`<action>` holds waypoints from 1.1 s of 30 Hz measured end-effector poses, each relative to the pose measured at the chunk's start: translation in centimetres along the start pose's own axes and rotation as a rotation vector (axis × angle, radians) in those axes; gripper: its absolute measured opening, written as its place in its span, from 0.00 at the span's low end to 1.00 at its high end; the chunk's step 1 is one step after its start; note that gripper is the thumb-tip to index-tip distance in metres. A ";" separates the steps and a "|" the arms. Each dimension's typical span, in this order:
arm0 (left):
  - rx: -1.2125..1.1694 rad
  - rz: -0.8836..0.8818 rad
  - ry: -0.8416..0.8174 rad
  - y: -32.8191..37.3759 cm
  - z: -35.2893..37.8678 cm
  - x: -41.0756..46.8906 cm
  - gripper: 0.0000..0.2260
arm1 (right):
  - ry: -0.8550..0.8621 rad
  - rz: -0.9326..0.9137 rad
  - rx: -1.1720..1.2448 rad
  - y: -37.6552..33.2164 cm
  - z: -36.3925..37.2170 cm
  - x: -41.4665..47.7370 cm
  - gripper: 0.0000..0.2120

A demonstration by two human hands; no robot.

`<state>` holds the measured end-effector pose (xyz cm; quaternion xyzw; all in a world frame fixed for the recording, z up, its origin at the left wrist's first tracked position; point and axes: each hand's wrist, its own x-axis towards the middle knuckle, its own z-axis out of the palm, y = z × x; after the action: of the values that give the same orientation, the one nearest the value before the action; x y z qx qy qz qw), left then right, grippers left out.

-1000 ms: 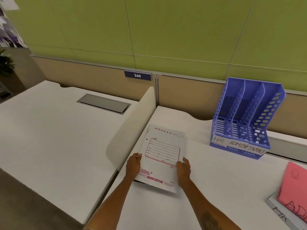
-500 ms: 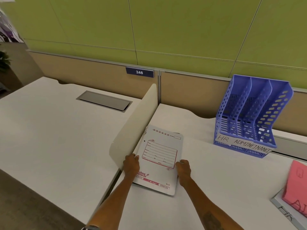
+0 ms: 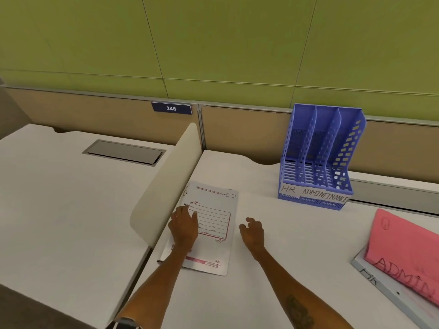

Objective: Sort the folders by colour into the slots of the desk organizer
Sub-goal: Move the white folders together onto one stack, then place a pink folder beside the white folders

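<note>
White folder (image 3: 209,227) lies flat on the surface (image 3: 273,269), near-left, just beside the cream divider (image 3: 166,186). Left hand (image 3: 184,230) rests palm-down on it, fingers spread, no grip closed; looks like it's pinning the folder in place. Right hand (image 3: 253,233) hovers just right of the folder, open grip, holding nothing. Blue organizer (image 3: 318,157) sits far-right, slots tagged HR, ADMIN, FINANCE, all three look empty. Pink folder (image 3: 403,250) lies on a grey one (image 3: 380,281) at the right edge, unsorted.

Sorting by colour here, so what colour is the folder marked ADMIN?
Pink, with ADMIN handwritten in red; the folder marked ADMIN shows in the head view, at right.
</note>
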<state>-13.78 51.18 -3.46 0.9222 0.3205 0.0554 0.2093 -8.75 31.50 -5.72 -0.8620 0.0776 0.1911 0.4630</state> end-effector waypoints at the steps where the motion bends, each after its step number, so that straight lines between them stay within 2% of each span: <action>1: -0.005 0.050 -0.001 1.1 0.2 -0.2 0.21 | 0.013 -0.015 -0.019 0.1 -0.8 0.0 0.22; 6: 0.080 0.227 -0.112 7.3 1.6 -2.0 0.26 | 0.108 -0.075 -0.162 1.3 -6.0 0.0 0.24; 12: 0.095 0.324 -0.178 14.6 4.1 -5.4 0.28 | 0.206 -0.071 -0.207 3.8 -13.4 0.1 0.26; 18: -0.052 0.391 -0.288 20.9 7.2 -9.8 0.25 | 0.306 -0.009 -0.162 8.5 -20.9 -0.6 0.25; 23: -0.027 0.478 -0.359 25.3 9.8 -13.4 0.22 | 0.368 0.039 -0.164 13.0 -26.3 -1.5 0.26; 33: -0.139 0.556 -0.537 32.7 15.2 -19.5 0.18 | 0.436 0.142 -0.319 21.7 -35.2 -3.2 0.28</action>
<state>-6.99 10.81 -2.80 0.9391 -0.0122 -0.1117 0.3247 -9.41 -9.89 -3.59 -0.9372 0.2045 0.0427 0.2792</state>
